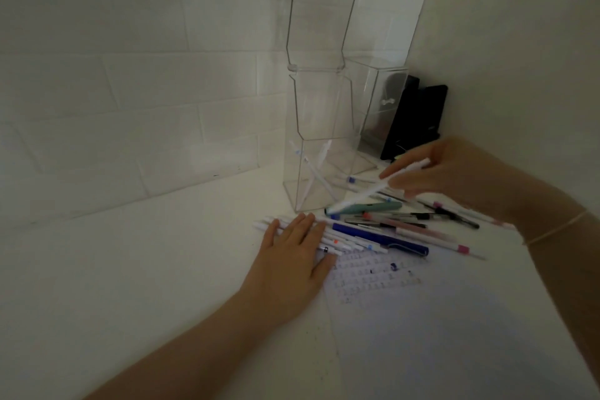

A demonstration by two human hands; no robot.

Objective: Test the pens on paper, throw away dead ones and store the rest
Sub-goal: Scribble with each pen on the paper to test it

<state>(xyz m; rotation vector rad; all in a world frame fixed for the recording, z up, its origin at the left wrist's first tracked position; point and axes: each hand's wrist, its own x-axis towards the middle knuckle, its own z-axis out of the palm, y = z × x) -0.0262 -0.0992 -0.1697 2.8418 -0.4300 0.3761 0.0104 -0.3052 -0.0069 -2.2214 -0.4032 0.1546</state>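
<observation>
My right hand (454, 172) pinches a white pen (373, 188) with a blue tip, held slanted above the pile of pens. My left hand (292, 253) lies flat with straight fingers on a row of white pens (344, 242) at the top edge of the paper (422, 318). A dark blue pen (383, 239) and a teal pen (370, 206) lie among several loose pens (431, 221). The clear acrylic box (311, 169), lid swung up, stands behind them with two white pens inside.
A second clear box (376, 101) and a black object (415, 120) stand in the corner by the right wall. White brick wall runs behind the white tabletop (130, 269). The paper carries small printed marks and scribbles near its top.
</observation>
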